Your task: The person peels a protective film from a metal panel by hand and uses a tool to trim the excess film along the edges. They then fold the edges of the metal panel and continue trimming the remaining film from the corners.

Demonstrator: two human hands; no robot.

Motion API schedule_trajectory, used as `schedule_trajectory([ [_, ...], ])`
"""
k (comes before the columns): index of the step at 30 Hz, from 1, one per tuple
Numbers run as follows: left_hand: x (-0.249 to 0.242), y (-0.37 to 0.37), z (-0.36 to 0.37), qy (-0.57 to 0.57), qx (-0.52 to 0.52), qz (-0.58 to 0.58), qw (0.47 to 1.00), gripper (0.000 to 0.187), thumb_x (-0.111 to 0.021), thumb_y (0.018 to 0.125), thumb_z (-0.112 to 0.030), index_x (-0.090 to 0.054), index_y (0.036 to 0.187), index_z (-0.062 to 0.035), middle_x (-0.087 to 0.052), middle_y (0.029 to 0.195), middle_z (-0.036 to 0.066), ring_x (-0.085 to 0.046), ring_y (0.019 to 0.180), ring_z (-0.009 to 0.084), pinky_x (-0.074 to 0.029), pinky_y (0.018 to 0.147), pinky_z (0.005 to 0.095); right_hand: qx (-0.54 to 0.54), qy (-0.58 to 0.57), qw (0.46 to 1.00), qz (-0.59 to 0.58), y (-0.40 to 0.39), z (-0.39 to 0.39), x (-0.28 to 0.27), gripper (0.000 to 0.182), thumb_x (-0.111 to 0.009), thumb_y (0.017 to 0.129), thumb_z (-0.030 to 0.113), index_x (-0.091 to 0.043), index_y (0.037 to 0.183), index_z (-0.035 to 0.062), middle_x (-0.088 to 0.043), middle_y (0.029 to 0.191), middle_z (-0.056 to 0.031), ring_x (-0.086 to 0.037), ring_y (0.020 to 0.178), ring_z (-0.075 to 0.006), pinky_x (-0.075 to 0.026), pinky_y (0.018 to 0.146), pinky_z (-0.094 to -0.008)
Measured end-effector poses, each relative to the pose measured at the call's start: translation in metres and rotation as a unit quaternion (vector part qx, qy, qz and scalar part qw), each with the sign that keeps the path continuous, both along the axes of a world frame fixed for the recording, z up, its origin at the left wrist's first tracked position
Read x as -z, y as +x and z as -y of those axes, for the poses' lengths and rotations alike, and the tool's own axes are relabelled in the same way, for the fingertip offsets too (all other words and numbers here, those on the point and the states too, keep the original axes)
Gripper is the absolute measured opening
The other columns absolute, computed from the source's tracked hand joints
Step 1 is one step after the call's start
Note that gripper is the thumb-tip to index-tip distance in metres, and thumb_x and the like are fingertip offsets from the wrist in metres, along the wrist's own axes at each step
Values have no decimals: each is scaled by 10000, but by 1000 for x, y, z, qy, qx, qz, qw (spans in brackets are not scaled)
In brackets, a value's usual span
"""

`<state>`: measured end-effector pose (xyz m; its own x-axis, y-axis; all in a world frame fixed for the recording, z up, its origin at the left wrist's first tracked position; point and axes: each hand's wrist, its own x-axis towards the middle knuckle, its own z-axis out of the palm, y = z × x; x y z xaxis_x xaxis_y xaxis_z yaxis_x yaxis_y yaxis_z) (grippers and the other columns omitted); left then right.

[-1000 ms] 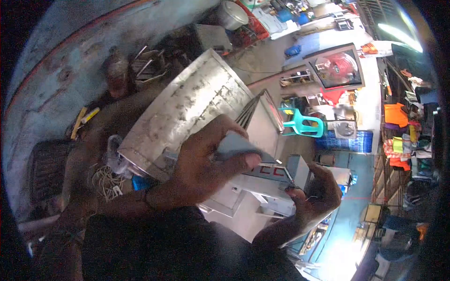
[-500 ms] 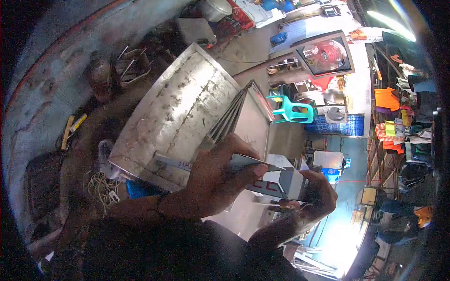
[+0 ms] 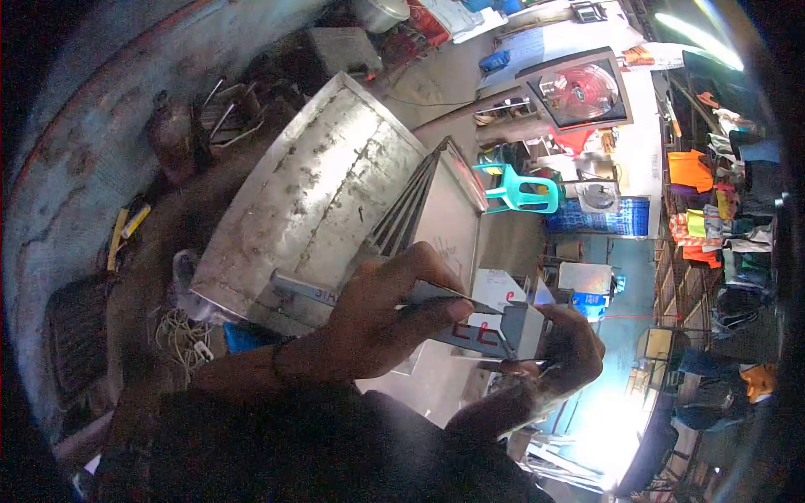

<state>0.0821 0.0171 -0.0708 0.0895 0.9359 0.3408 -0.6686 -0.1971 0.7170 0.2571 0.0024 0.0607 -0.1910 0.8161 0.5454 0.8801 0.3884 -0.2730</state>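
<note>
My left hand (image 3: 381,323) is closed, pinching a flat grey metal strip (image 3: 432,295) between thumb and index finger. Its pointed end reaches toward the end of a grey square metal tube (image 3: 470,332) with red printed letters. The tube passes behind my left hand, and its far part reappears at left over a large metal box. My right hand (image 3: 570,344) curls its fingers around the tube's right end. Below the tube, a thin pale rod (image 3: 478,362) runs to the right thumb. A white sheet with red marks (image 3: 496,292) lies behind the tube.
The large stained metal box (image 3: 314,193) stands at left, with metal panels (image 3: 457,197) beside it. Beyond are a green plastic chair (image 3: 524,191) and a fan (image 3: 579,94). Coiled cable (image 3: 184,335) lies at lower left, and clothes (image 3: 692,172) hang at right.
The view has shifted slightly. More of the white sheet's red marks show behind the tube. Both hands keep nearly the same hold and position.
</note>
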Motion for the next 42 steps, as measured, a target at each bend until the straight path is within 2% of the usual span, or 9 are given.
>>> schedule_trajectory([
  [2, 2, 2, 1, -10, 8, 10, 1000, 191, -696, 927, -160, -554, 1000, -54, -603, 936, 67, -560, 912, 213, -471, 844, 374, 1, 6, 999, -38, -1, -1, 2, 815, -865, 432, 707, -717, 808, -1, -626, 624, -59, -600, 537, -161, -431, 494, -281],
  [13, 2, 0, -2, 13, 1, -17, 1000, 199, -696, 929, -182, -550, 986, -59, -606, 908, 75, -576, 929, 230, -466, 916, 428, 7, 15, 997, 80, 8, 2, -4, 811, -860, 404, 720, -726, 793, 21, -582, 583, -46, -582, 513, -170, -421, 483, -296],
  [15, 5, 7, -6, 60, -81, -24, 995, 202, -669, 939, -239, -570, 968, -65, -658, 753, 102, -696, 687, 241, -528, 617, 359, 1, 22, 997, 77, 7, 0, -3, 808, -854, 408, 727, -727, 792, 28, -575, 576, -44, -576, 505, -166, -412, 476, -293],
  [25, 2, 10, -6, 71, -79, -7, 994, 224, -673, 943, -253, -563, 970, -60, -649, 763, 92, -684, 668, 225, -517, 595, 353, -2, 40, 999, 30, 3, -1, 3, 823, -821, 463, 764, -715, 780, 13, -531, 543, -23, -556, 485, -147, -375, 457, -274],
  [31, 7, 20, -7, 44, -136, 30, 989, 234, -666, 949, -264, -555, 979, -60, -647, 767, 94, -679, 675, 215, -518, 600, 349, 27, 9, 1000, 5, 2, -1, 1, 826, -848, 421, 730, -713, 786, 2, -549, 557, -27, -566, 500, -146, -384, 462, -273],
  [34, 4, 11, -7, 42, -89, 20, 995, 224, -661, 952, -255, -556, 981, -60, -645, 765, 92, -678, 680, 211, -528, 615, 347, -3, 62, 998, -18, 3, -3, 8, 810, -864, 418, 702, -717, 796, 1, -554, 561, -31, -567, 507, -146, -390, 464, -280],
  [37, 4, 6, -6, 60, -71, 9, 996, 207, -652, 957, -238, -555, 981, -56, -650, 772, 98, -683, 682, 215, -531, 613, 347, 10, 18, 1000, 14, 2, -2, 2, 803, -869, 414, 692, -719, 795, 1, -565, 568, -39, -567, 507, -151, -397, 465, -290],
  [39, 2, 4, -4, 46, -23, 19, 998, 194, -664, 953, -188, -528, 983, -54, -588, 829, 76, -565, 823, 201, -450, 963, 467, 4, 19, 1000, 20, 5, -3, 2, 806, -868, 404, 694, -718, 791, 3, -571, 573, -41, -567, 505, -153, -401, 467, -294],
  [42, -2, 1, -5, 54, -30, 2, 998, 178, -656, 957, -167, -527, 983, -48, -587, 806, 83, -564, 808, 201, -450, 961, 473, 2, 25, 999, 28, 6, -3, 2, 814, -862, 391, 702, -718, 786, 5, -586, 581, -49, -575, 506, -161, -414, 473, -299],
])
